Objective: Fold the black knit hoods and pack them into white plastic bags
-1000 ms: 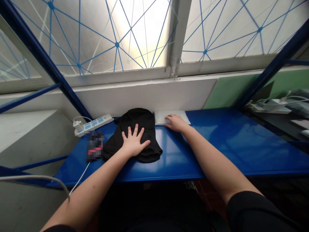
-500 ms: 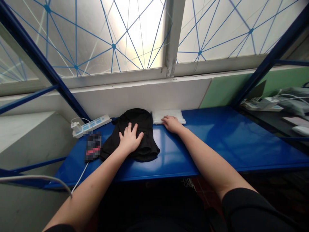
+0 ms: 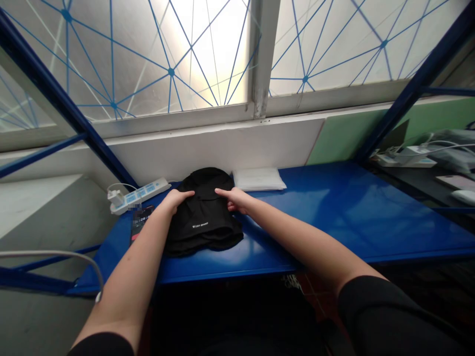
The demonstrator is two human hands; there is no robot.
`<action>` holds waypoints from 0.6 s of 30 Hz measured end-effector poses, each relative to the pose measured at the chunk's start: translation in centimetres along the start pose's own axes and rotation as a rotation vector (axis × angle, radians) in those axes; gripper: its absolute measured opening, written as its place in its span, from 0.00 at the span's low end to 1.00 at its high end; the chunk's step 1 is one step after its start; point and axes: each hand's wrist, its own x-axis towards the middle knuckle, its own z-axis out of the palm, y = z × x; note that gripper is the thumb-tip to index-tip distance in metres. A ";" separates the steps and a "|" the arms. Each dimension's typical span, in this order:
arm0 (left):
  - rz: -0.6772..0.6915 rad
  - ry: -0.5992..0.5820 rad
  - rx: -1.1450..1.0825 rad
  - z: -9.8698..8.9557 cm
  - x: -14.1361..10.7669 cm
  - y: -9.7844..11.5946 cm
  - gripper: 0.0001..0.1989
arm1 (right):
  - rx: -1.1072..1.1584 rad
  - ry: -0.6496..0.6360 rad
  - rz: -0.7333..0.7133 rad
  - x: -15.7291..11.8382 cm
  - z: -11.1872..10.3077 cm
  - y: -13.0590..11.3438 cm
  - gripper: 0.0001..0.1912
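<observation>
A black cloth hood (image 3: pixel 202 210), shaped like a balaclava and bearing white lettering near its lower part, lies flat on the blue table. My left hand (image 3: pixel 175 199) grips its left edge, thumb on top and fingers mostly hidden at the side. On the opposite edge my right hand (image 3: pixel 237 200) pinches the cloth, thumb pointing inward and fingers curled. Behind my right hand, a flat white packet (image 3: pixel 259 179) lies against the wall, touched by neither hand.
The blue table (image 3: pixel 326 212) runs below a window. At left are a white power strip (image 3: pixel 143 195) and a phone (image 3: pixel 138 222), partly covered by my left forearm. Blue metal posts (image 3: pixel 401 94) frame both sides. On a dark shelf at right sit cables and a white mouse (image 3: pixel 463 197).
My left hand has gone from lying spread on the hood to gripping its left edge. My right hand has left the white packet and taken the right edge. White lettering now shows.
</observation>
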 end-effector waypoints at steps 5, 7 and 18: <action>-0.175 -0.311 -0.302 0.2 -1.6 0.7 0.23 | 0.282 -0.109 -0.035 0.3 2.5 -0.8 0.14; -0.090 -0.341 -0.380 0.3 -2.2 0.8 0.26 | 0.284 -0.082 -0.085 0.4 2.5 -0.9 0.16; 0.430 -0.590 -0.704 5.2 -6.6 5.7 0.41 | 0.266 -0.018 -0.383 -5.9 -6.4 -5.4 0.23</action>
